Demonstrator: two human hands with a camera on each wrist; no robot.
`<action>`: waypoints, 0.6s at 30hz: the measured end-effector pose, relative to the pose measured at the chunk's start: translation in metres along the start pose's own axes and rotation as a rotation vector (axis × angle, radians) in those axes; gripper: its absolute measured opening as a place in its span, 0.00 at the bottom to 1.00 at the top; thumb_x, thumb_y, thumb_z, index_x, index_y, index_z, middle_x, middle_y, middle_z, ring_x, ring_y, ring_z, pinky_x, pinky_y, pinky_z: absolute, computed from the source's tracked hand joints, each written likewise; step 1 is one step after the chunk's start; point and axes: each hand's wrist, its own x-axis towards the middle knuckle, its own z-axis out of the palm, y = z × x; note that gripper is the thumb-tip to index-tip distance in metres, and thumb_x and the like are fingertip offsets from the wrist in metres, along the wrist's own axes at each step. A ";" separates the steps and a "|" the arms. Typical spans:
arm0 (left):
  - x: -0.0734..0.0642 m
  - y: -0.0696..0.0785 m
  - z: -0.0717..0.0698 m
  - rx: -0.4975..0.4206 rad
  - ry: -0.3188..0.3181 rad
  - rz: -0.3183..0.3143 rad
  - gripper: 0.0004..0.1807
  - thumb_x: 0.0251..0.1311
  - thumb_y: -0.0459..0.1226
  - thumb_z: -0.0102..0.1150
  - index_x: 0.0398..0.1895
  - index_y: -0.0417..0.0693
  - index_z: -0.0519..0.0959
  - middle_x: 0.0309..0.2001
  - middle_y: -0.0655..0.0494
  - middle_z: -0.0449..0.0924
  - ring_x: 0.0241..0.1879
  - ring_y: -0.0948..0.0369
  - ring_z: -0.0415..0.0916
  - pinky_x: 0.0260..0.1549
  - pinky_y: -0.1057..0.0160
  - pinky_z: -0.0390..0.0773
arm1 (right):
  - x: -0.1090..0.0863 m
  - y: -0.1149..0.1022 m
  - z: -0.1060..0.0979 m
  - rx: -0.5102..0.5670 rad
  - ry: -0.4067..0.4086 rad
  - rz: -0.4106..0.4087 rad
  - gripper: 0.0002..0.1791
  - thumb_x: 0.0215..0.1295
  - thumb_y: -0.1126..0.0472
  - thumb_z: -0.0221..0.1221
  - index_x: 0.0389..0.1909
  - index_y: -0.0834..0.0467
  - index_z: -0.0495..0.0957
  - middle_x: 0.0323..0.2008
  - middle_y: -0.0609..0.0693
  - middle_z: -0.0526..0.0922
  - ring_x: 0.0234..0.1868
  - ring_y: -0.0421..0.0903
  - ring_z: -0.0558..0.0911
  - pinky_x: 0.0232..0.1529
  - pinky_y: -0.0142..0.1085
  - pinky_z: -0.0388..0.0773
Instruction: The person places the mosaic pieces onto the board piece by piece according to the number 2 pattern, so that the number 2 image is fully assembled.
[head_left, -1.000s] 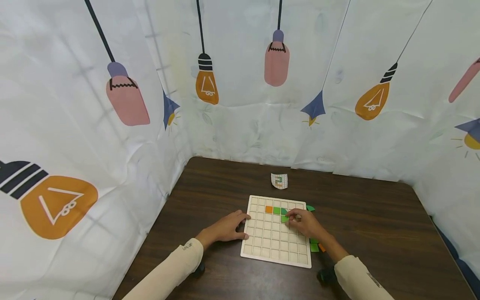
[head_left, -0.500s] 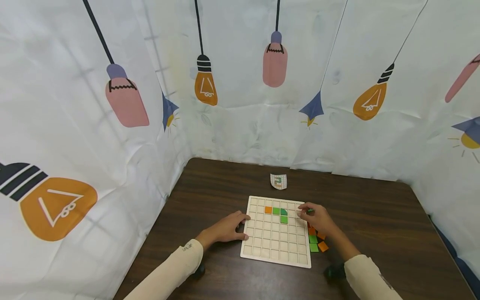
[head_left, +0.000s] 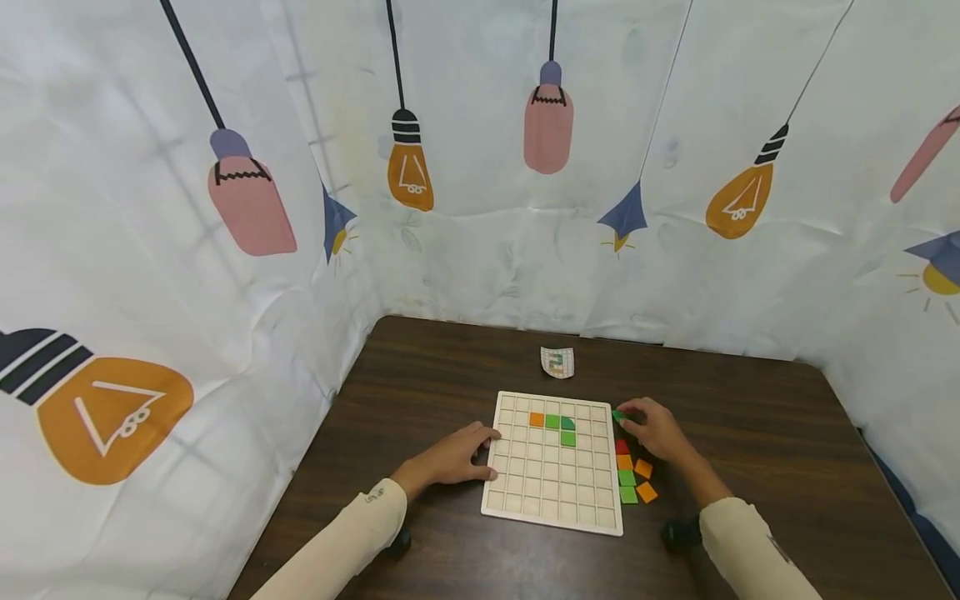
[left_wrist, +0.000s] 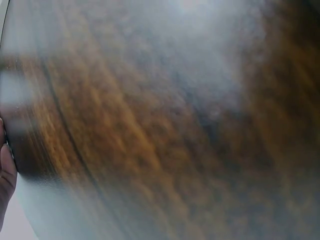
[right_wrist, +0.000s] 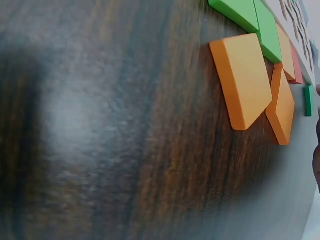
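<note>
A cream grid board [head_left: 551,492] lies on the table. It carries an orange tile [head_left: 537,420], a light green tile [head_left: 552,422], a dark green rounded tile [head_left: 567,423] and another light green tile [head_left: 567,438]. My left hand [head_left: 453,454] rests at the board's left edge, thumb and fingertips spread apart against it. Just past the right edge, my right hand [head_left: 652,427] pinches a dark green tile [head_left: 618,415] between thumb and finger. The right wrist view shows that dark green tile [right_wrist: 308,100] at its far right, beside the fingertips [right_wrist: 318,155].
Beside the board's right edge lie a red tile [head_left: 622,447], an orange tile [head_left: 624,462], light green tiles [head_left: 627,494] and loose orange tiles [head_left: 646,492]. A small patterned paper card [head_left: 557,362] sits behind the board. Printed white cloth [head_left: 480,250] hangs behind the brown table [head_left: 450,367].
My right hand has moved right, from the tiles on the board to the dark green tile beyond its right edge, uncovering the loose tiles. My left hand stays at the board's edge.
</note>
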 end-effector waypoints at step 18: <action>0.000 0.001 -0.001 -0.022 -0.008 -0.016 0.35 0.60 0.55 0.67 0.67 0.54 0.70 0.43 0.64 0.68 0.37 0.68 0.66 0.38 0.68 0.67 | 0.009 0.006 0.004 -0.161 -0.045 -0.049 0.20 0.68 0.62 0.64 0.59 0.63 0.80 0.48 0.61 0.77 0.50 0.60 0.79 0.52 0.58 0.75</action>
